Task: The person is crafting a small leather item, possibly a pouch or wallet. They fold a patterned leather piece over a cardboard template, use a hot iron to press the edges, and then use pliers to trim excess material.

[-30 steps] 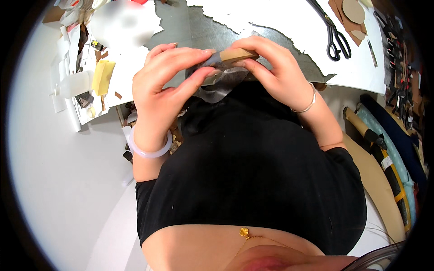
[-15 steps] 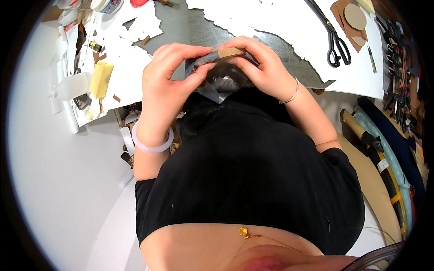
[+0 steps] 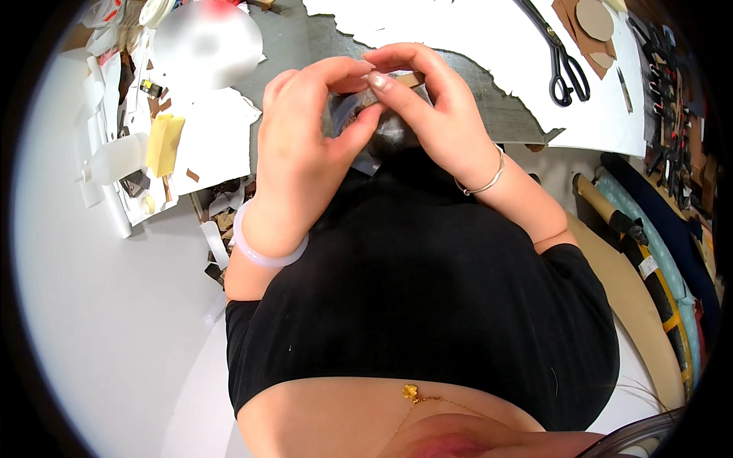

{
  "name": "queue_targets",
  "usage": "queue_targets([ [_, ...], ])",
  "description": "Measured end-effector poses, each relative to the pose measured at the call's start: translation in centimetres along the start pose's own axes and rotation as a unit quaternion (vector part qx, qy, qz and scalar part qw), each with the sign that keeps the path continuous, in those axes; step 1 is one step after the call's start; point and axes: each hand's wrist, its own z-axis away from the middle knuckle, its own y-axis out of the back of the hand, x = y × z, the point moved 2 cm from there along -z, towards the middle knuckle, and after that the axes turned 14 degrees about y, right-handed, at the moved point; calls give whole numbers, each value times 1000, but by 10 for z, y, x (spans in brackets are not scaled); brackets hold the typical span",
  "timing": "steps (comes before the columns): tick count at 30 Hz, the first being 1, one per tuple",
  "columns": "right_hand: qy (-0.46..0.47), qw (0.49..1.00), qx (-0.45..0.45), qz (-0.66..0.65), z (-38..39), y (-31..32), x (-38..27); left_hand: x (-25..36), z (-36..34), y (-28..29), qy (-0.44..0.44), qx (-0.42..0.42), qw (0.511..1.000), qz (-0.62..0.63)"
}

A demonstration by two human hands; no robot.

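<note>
My left hand (image 3: 305, 145) and my right hand (image 3: 431, 118) meet at the near edge of the table, both closed on a curved grey piece with a tan band (image 3: 409, 79). Their thumbs and fingertips come together over it and hide part of it. A dark, glossy, partly see-through sheet (image 3: 389, 131) hangs below the piece, between my hands. Behind them lies a dark grey board (image 3: 496, 114) with torn white paper (image 3: 405, 23) over it.
At the left are a yellow block (image 3: 164, 145), a squeeze bottle (image 3: 114, 160) and paper scraps. At the right lie black scissors (image 3: 563, 72), brown cut pieces (image 3: 580, 46) and a slim metal tool (image 3: 624, 91). Several rolls of material (image 3: 626, 206) lean below the table's right side.
My left hand has shifted right and upward, closer to my right hand. My right thumb has moved up over the piece, and both hands now cover more of it.
</note>
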Motion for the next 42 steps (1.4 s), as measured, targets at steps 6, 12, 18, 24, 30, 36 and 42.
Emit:
queue_targets([
  [6,0,1000,10,-25,3,0,3,-8,4,-5,25,16,999,43],
  [12,-3,999,25,-38,5,-3,5,-14,6,-4,-27,34,999,9],
  [18,-5,999,29,-34,5,-4,1,-9,7,4,-11,28,1000,-1],
  [24,5,999,39,-33,7,-4,4,-7,8,7,32,-30,999,20],
  [30,22,998,44,-29,8,-2,8,-4,8,5,55,-35,997,37],
  [36,10,998,43,-38,9,1,9,-5,5,3,60,-46,997,25],
  [42,6,998,45,-51,9,4,12,-12,3,-2,82,-53,993,71],
])
